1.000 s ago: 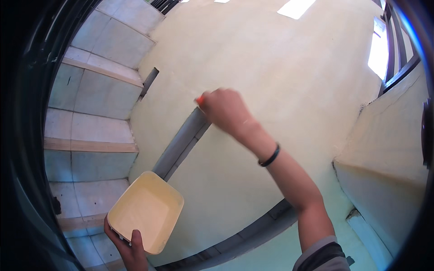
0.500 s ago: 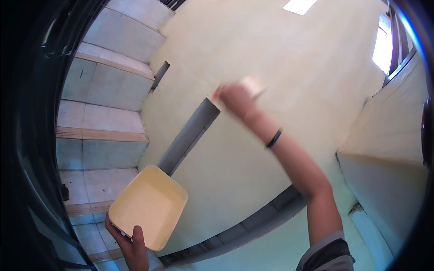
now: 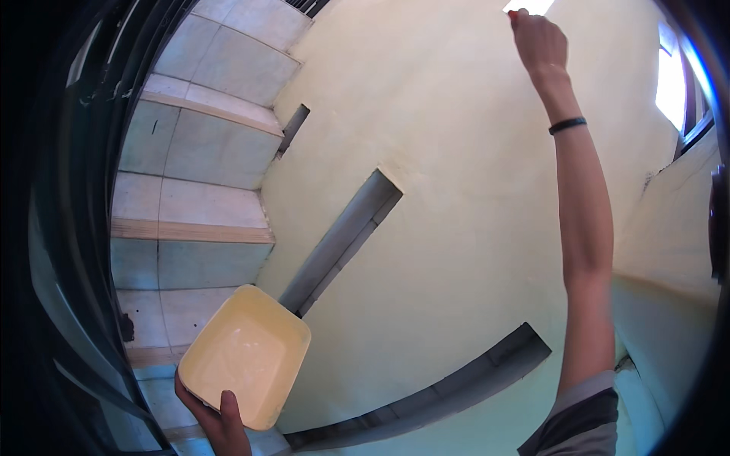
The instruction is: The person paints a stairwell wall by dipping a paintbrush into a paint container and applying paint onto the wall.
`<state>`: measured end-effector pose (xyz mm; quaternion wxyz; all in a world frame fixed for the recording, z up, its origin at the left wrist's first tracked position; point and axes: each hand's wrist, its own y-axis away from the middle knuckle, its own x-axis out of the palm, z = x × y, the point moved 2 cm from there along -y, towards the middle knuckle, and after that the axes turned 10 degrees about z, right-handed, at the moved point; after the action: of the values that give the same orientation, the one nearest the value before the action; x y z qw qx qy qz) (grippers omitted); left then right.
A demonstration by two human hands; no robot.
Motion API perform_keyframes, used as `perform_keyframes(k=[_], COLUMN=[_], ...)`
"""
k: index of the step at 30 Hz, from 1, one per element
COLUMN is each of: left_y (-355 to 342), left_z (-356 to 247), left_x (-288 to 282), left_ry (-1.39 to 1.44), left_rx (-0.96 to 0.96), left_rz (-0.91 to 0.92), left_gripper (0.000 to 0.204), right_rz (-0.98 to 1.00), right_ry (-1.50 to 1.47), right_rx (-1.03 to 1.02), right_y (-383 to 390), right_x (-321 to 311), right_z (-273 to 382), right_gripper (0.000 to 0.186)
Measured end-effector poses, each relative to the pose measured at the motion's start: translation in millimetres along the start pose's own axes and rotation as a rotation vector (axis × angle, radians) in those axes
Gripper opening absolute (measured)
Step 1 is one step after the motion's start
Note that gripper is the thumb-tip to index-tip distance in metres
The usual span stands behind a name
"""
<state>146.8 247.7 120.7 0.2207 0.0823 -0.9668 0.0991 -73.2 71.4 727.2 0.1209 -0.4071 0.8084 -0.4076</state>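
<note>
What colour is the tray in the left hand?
Pale yellow, tray and contents alike; the head view shows it.

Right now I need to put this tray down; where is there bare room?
The stair treads at left lie bare, bordered by the dark railing and the cream wall. The left hand holds the tray over the lower steps. The right hand is high on the wall. The wall slots look too narrow.

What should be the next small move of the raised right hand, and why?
Probably a stroke back down the pale yellow wall. The right hand is stretched to the top of the picture with something small and red-tipped, hard to identify, against the wall. The left hand holds the tray of pale yellow paint low, so a refill means coming down.
</note>
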Motion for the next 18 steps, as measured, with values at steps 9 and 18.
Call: perform_keyframes(k=[9, 18], left_y=[-12, -8], left_z=[11, 21], left_x=[6, 9], left_ry=[-0.069, -0.087], left_rx=[0.104, 0.042], left_rz=[-0.037, -0.04], left_gripper=[0.068, 0.067], right_rz=[0.442, 0.365], right_ry=[-0.154, -0.627], right_rx=[-0.659, -0.169], right_y=[174, 52], right_x=[97, 87], right_z=[223, 133], right_gripper=[0.023, 0.04])
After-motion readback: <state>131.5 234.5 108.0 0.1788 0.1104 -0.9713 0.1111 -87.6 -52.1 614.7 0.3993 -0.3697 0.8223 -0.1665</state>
